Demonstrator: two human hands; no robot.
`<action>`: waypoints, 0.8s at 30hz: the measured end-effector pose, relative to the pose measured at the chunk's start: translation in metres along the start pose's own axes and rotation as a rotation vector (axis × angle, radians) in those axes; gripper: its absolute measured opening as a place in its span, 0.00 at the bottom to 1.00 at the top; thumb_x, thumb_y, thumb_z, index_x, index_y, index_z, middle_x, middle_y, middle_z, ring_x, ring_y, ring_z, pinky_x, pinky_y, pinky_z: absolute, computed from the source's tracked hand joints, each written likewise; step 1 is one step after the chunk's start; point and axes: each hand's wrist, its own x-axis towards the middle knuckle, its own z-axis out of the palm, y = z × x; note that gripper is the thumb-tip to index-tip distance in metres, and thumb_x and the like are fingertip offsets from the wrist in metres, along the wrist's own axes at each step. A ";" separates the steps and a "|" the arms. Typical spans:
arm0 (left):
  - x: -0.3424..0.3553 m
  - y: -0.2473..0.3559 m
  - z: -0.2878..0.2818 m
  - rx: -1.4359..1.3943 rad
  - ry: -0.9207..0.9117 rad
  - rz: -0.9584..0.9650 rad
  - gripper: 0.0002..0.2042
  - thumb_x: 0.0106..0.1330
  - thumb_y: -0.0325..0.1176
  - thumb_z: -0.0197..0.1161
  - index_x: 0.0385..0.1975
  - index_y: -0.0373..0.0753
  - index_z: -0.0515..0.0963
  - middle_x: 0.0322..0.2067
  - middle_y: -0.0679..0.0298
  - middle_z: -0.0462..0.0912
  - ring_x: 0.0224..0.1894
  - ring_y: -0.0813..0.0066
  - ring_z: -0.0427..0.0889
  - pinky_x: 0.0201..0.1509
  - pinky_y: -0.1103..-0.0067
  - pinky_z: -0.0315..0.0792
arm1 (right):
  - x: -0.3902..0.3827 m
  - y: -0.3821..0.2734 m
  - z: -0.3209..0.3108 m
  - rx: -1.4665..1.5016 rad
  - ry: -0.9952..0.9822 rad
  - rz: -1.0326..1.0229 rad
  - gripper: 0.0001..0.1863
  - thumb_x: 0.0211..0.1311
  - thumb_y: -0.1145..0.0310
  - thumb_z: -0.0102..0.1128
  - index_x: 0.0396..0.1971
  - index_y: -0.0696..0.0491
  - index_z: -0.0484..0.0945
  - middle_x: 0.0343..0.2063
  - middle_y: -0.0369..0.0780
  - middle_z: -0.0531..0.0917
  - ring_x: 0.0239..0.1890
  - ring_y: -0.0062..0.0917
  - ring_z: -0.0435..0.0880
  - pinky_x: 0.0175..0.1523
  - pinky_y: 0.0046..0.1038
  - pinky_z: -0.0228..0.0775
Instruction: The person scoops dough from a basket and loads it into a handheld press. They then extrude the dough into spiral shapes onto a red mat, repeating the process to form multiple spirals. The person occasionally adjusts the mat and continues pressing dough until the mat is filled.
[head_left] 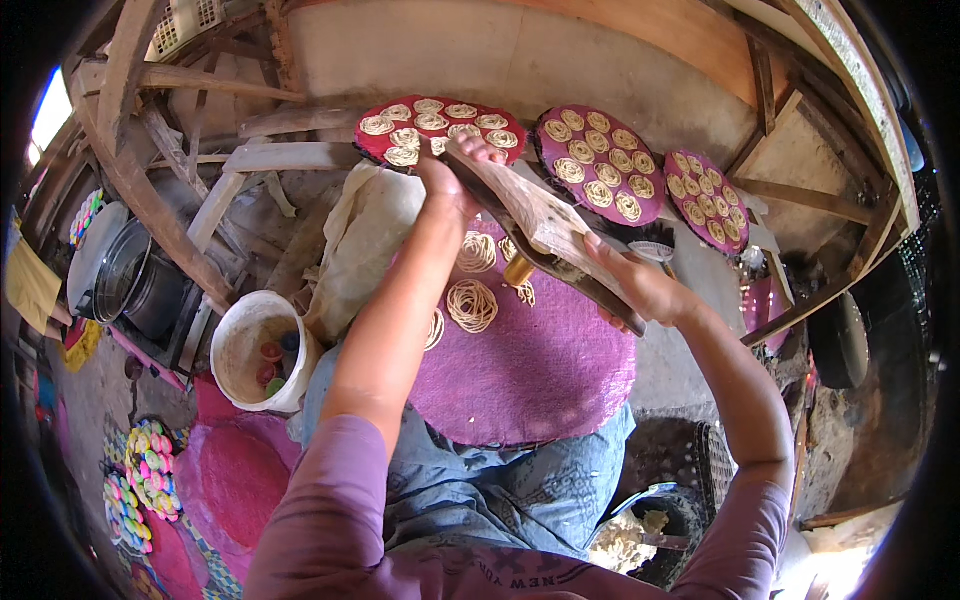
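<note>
Both my hands hold a long wooden hand press (545, 222) that slants across in front of me, its upper left end farther away. My left hand (455, 182) is closed round that far end, and my right hand (648, 284) grips the near right end. A brass cylinder (518, 270) sticks out below the press. Thin dough strands (526, 293) show just under it, over a round purple cloth mat (520, 390) across my lap. Coiled nests of pale dough strands (472, 305) lie on the mat's far left part; the press and my arm hide some.
Farther back, a red round mat (511, 151) and two purplish ones (641, 184) (690, 222) carry many dough nests. On the left stand a white bucket (225, 345) with small cups inside and a dark pot (160, 295). Wooden beams (150, 200) frame the space.
</note>
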 end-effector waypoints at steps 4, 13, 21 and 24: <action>-0.007 -0.006 0.015 -0.084 0.172 -0.070 0.21 0.66 0.56 0.34 0.20 0.48 0.64 0.16 0.73 0.63 0.21 0.76 0.65 0.36 0.74 0.66 | -0.023 -0.010 -0.012 -0.039 0.010 -0.024 0.44 0.64 0.28 0.30 0.31 0.59 0.78 0.15 0.39 0.75 0.16 0.21 0.76 0.19 0.25 0.67; 0.004 0.007 0.035 -0.082 0.122 -0.093 0.24 0.65 0.59 0.34 0.16 0.48 0.62 0.13 0.72 0.61 0.18 0.76 0.61 0.32 0.74 0.61 | -0.020 -0.010 -0.006 -0.078 0.101 -0.050 0.45 0.63 0.28 0.34 0.30 0.61 0.79 0.12 0.36 0.74 0.12 0.20 0.74 0.17 0.24 0.65; -0.014 -0.029 0.029 -0.061 0.283 -0.091 0.16 0.61 0.50 0.38 0.17 0.47 0.62 0.14 0.73 0.60 0.18 0.76 0.63 0.33 0.73 0.64 | -0.030 0.012 -0.012 -0.073 0.128 0.041 0.44 0.63 0.29 0.37 0.31 0.62 0.78 0.12 0.37 0.73 0.13 0.19 0.73 0.17 0.23 0.63; -0.008 -0.034 0.029 0.146 0.374 -0.143 0.22 0.68 0.51 0.32 0.19 0.45 0.67 0.17 0.69 0.66 0.23 0.74 0.67 0.35 0.72 0.66 | -0.024 0.024 -0.011 -0.035 0.154 0.040 0.42 0.64 0.30 0.38 0.31 0.60 0.77 0.13 0.36 0.73 0.13 0.18 0.73 0.17 0.22 0.62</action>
